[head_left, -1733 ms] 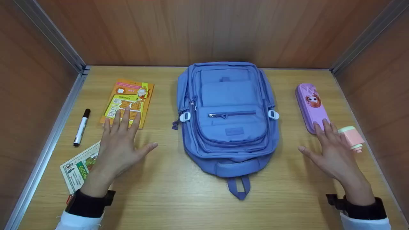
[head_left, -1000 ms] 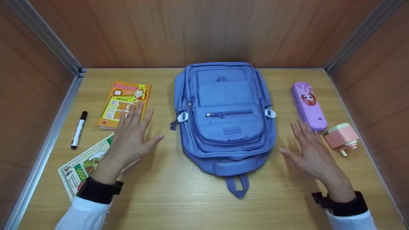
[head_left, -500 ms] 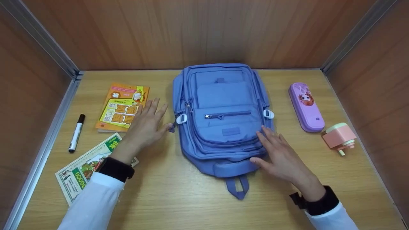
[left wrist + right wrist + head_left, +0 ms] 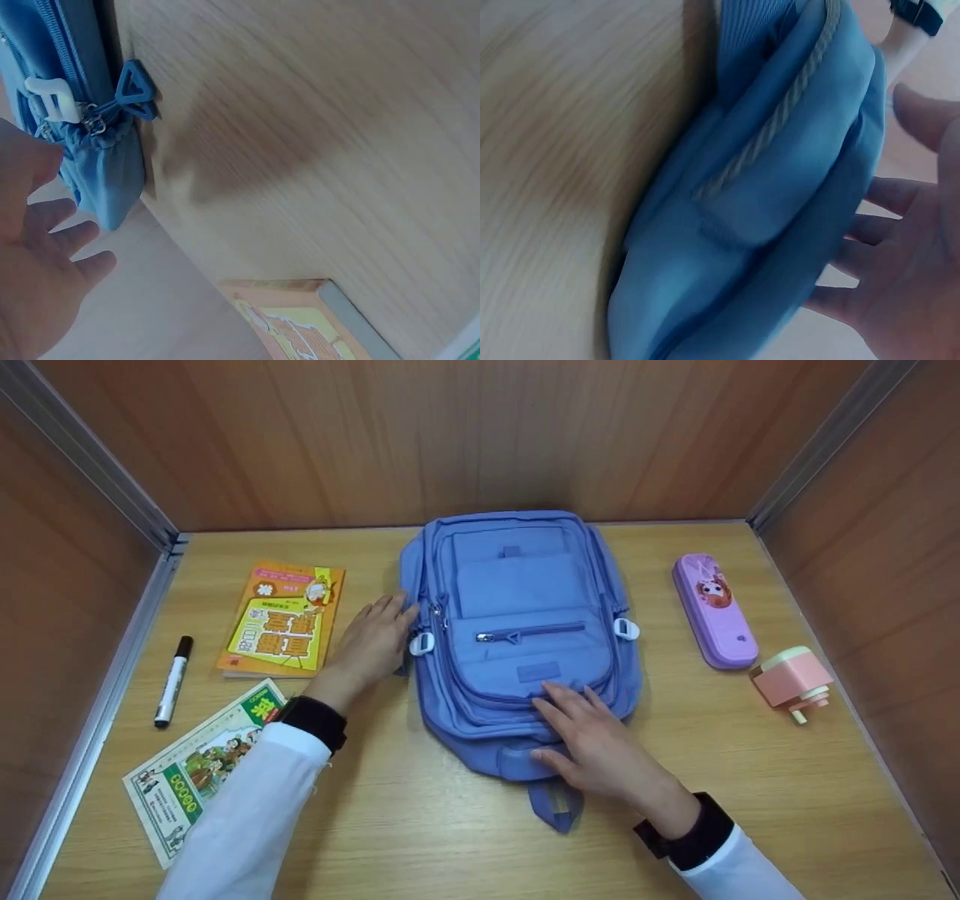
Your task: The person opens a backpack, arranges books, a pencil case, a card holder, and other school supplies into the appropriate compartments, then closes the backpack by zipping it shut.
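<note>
A blue backpack (image 4: 517, 615) lies flat on the table, its front pocket up and its top loop toward me. My left hand (image 4: 375, 637) is at the backpack's left side, near the white buckle (image 4: 422, 643); its fingers are spread in the left wrist view, close to the side pocket (image 4: 105, 172). Over the backpack's near end is my right hand (image 4: 596, 742), fingers extended above the carry handle (image 4: 517, 763). In the right wrist view its spread fingers are beside the blue fabric (image 4: 780, 195); whether they touch it I cannot tell. Neither hand holds anything.
An orange book (image 4: 281, 619), a green-and-white booklet (image 4: 202, 765) partly under my left sleeve, and a black-capped marker (image 4: 173, 682) lie on the left. A purple pencil case (image 4: 716, 611) and a pink pencil sharpener (image 4: 795, 681) are on the right. Wooden walls (image 4: 465, 442) enclose the table.
Both hands have moved inward to the backpack, the left from over the books, the right from beside the pencil case. The head view has shifted slightly.
</note>
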Tool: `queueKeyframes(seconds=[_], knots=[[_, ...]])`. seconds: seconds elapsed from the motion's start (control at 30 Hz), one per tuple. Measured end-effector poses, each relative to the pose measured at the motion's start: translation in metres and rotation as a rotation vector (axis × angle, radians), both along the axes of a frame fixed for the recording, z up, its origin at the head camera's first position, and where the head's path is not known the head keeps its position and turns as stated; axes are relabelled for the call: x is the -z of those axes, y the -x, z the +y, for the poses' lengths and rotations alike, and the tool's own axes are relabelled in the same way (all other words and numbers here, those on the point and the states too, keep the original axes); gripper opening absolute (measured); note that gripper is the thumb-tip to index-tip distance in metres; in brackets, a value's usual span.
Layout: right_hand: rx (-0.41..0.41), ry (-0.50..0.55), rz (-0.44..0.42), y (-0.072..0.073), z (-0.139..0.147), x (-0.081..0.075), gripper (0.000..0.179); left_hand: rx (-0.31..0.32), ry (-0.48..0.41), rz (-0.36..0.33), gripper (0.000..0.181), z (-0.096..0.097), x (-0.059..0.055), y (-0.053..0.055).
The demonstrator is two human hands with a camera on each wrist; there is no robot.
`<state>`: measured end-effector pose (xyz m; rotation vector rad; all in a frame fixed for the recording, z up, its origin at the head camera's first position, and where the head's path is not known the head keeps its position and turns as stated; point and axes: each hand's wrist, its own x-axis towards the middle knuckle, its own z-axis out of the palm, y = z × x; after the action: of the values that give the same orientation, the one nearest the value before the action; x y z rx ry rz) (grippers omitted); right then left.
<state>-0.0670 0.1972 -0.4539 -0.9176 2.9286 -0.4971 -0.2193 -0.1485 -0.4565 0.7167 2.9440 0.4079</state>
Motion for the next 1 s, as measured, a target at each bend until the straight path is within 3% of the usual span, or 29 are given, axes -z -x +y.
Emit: queueKeyframes(seconds=[0.2,0.47,0.8,1.0], knots=[[-0.067,-0.023,0.092,-0.002,-0.018,0.006,0.052,0.055,0.027,0.027,0.065,0.012,0.008,0.01],[-0.124,0.06,0.242,-0.001,-0.02,0.013,0.027,0.09,0.003,0.098,0.059,0.013,0.015,0.012],[-0.131,0.102,0.251,0.001,-0.006,0.014,0.025,0.129,-0.048,0.149,0.052,0.004,0.018,-0.004],[-0.117,0.101,0.203,0.002,0.006,0.009,0.028,0.162,-0.032,0.196,0.048,0.002,0.017,-0.015]])
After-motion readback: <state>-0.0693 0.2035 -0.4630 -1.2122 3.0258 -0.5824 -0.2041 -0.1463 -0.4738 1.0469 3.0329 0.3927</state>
